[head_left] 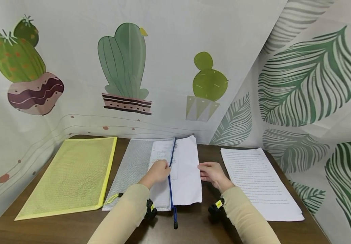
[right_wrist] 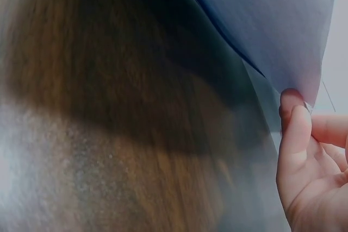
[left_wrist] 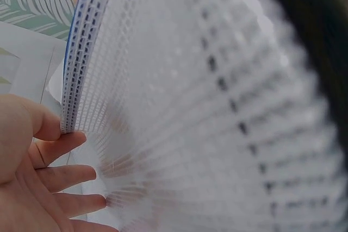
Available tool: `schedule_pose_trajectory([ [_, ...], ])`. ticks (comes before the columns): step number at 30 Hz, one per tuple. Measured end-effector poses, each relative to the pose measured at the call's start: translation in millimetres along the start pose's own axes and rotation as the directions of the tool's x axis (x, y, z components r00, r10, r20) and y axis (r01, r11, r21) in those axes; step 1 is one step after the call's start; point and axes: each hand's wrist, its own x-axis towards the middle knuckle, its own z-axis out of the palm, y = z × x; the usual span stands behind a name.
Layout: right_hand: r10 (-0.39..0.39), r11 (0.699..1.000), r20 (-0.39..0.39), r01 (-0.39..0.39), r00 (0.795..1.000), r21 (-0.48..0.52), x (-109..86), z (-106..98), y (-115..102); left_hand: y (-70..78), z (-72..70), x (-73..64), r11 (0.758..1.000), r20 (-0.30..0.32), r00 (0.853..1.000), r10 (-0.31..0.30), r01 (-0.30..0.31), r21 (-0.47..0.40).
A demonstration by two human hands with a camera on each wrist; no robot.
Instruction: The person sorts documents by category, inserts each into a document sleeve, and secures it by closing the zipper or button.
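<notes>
A mesh zip pouch [head_left: 129, 176] with a blue zipper edge [head_left: 170, 191] lies on the table in the head view. My left hand [head_left: 160, 171] pinches that edge about midway, thumb against forefinger; in the left wrist view the mesh [left_wrist: 163, 80] bulges away from it, other fingers spread behind. White paper sheets [head_left: 189, 179] stick out of the pouch's right side, and their left part, with a printed form, shows through the mesh. My right hand [head_left: 213, 174] pinches the sheets' right edge between thumb and fingers, as the right wrist view shows at the paper [right_wrist: 277, 31].
To the left lies a yellow mesh zip pouch [head_left: 68, 176] with a yellow pull loop. A stack of printed pages [head_left: 257, 183] sits on the right, beside my right forearm. Behind the brown table [head_left: 175, 235] hangs a curtain [head_left: 169, 61] with cactus and leaf prints.
</notes>
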Motion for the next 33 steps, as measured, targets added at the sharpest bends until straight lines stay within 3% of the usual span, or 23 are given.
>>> schedule_pose_trajectory([
  [10, -0.012, 1.000, 0.023, 0.012, 1.000, 0.007, -10.2, 6.7, -10.8, -0.2, 0.6, 0.8, 1.000, -0.004, 1.000, 0.006, -0.006, -0.026],
  [33, -0.010, 0.999, -0.002, 0.010, 1.000, 0.046, 1.3, 23.2, -0.6, 0.1, 4.3, 3.3, 1.000, -0.010, 1.000, 0.020, -0.020, -0.012],
])
